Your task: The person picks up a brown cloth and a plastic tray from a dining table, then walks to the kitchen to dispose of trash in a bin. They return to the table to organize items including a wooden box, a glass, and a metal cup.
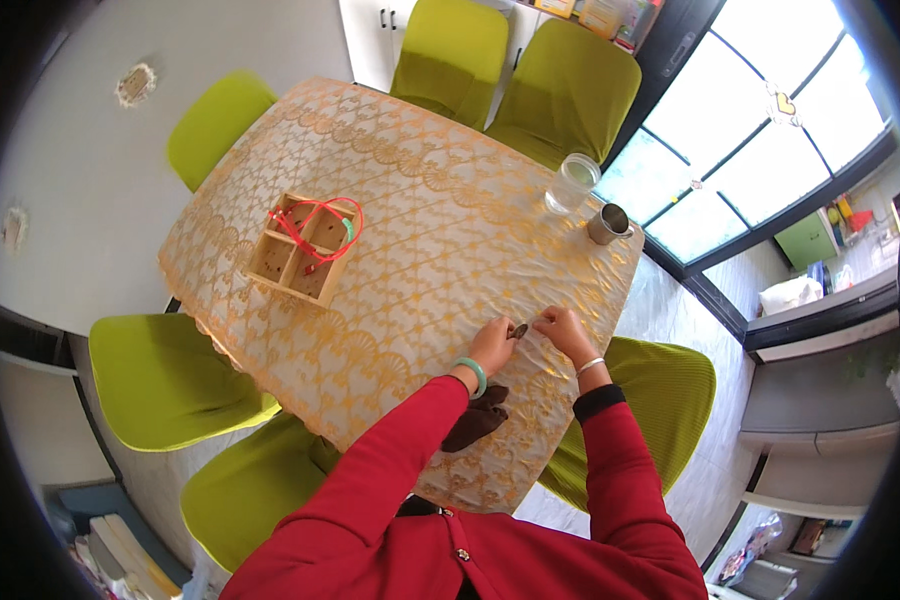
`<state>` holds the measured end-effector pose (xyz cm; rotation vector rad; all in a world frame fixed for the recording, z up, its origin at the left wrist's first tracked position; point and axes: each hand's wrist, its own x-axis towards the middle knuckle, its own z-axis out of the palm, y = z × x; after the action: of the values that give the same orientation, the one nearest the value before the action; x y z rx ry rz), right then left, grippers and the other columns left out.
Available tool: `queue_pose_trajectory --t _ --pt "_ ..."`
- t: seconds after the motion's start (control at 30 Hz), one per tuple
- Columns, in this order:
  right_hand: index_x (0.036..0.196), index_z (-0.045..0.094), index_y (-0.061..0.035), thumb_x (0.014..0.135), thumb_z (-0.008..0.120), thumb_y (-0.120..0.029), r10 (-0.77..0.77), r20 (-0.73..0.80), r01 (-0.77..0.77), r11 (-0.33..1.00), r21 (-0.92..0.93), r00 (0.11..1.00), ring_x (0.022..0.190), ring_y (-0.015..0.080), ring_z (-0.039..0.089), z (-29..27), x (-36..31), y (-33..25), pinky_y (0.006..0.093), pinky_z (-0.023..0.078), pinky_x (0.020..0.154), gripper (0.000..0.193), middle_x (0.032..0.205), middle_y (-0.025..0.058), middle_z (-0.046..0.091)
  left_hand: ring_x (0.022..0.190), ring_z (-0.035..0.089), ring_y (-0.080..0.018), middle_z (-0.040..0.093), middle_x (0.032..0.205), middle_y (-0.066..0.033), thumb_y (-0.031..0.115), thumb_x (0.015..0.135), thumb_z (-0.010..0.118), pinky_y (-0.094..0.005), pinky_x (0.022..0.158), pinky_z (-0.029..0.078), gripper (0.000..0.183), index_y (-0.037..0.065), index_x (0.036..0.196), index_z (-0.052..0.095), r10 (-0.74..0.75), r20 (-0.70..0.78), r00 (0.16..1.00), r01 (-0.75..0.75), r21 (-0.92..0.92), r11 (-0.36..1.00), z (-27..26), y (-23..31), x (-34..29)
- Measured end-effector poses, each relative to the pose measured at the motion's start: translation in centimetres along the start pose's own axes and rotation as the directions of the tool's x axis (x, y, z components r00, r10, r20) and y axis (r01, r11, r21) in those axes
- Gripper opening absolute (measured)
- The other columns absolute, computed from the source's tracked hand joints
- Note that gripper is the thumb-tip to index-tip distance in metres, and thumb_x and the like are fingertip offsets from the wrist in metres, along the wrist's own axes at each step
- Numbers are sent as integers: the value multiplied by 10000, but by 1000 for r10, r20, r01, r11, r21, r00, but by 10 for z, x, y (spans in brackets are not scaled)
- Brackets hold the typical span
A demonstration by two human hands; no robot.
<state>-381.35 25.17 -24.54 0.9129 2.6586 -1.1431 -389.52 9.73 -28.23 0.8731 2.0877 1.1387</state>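
Head view showed the counter (420,200) draped in a glossy gold-patterned lace cloth, rounded at the corners, with six lime-green fabric-covered chairs around it. My left hand (492,345) and right hand (565,332) met near the counter's near edge, fingertips pinching one small dark round object (519,330) between them, both wrists bent down, red sleeves pushed back. One green bangle (473,375) circled my left wrist, one thin silvery one my right. One dark crumpled cloth (477,418) lay under my left forearm. Farther off sat one four-compartment wooden tray (300,250) holding a red cord, one clear glass jar (572,183) and one metal cup (608,223).
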Motion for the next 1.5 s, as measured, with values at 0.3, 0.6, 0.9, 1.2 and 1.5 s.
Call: queue_pose_trajectory --t 0.3,0.6,0.9,1.2,1.5 --pt "1012 537 20 829 529 -91 -63 72 -8 695 719 995 525 113 530 72 16 -57 246 453 489 214 660 46 556 720 571 -132 564 884 -67 73 860 480 -265 648 485 213 -27 1048 485 -291 -186 938 41 -775 631 -77 -34 -67" --pt "1123 484 25 859 483 -87 -279 344 -54 702 710 896 637 132 568 212 13 -205 263 485 551 287 802 58 563 694 559 -120 569 865 -62 84 878 471 -268 611 498 200 -6 1056 489 -589 -533 607 -7 -745 667 -190 -106 -156" --pt "1229 432 -14 846 521 -135 -375 237 239 858 455 896 966 267 552 198 -17 -180 336 460 787 411 1132 151 527 801 546 -206 546 896 -114 29 818 492 -297 692 472 269 -13 1083 498 -426 -775 467 188 -384 904 -208 -143 -161" --pt "1068 525 -33 711 571 -81 -387 -221 258 854 -453 895 1059 351 455 108 -168 -86 439 353 902 363 1116 165 521 926 497 -329 517 972 -197 113 787 553 -421 807 398 273 -2 1027 496 344 -232 910 -303 194 933 -40 -33 -186" --pt "1015 574 -41 627 548 0 -503 -317 527 850 -12 804 1054 350 463 130 -119 -146 416 372 905 392 1147 158 514 911 500 -375 514 1006 -207 106 798 540 -392 793 412 313 -11 1075 452 -11 -391 921 -99 -260 961 -64 -38 -178"
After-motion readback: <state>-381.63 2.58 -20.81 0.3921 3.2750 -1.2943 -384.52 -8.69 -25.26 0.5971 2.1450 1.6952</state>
